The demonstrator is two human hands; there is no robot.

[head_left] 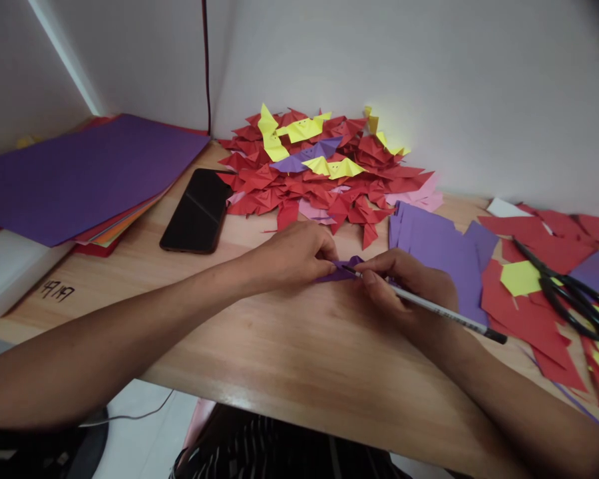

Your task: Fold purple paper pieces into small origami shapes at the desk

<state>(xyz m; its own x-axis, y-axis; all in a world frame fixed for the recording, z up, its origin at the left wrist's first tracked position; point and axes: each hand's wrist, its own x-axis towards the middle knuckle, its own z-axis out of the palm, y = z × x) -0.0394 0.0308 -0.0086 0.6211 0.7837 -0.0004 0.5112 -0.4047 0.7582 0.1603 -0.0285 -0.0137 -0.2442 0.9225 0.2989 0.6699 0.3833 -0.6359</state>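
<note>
My left hand (299,256) pinches a small folded purple paper bat (347,271) at its left side, low over the wooden table. Closed around a slim grey pen with a black end cap (442,309), my right hand (406,283) brings the pen's tip onto the purple paper. My left fingers hide part of the folded piece. Behind both hands lies a heap of folded paper bats (324,166), mostly red, with yellow, purple and pink ones. Small faces are drawn on some yellow ones. Just right of my hands are stacked purple paper pieces (429,243).
A black phone (197,211) lies left of the heap. Large coloured sheets, purple on top (94,173), are stacked at the left. Black-handled scissors (572,293) rest on red, yellow and purple paper scraps (529,319) at the right. A wall (429,86) stands behind the table (279,352).
</note>
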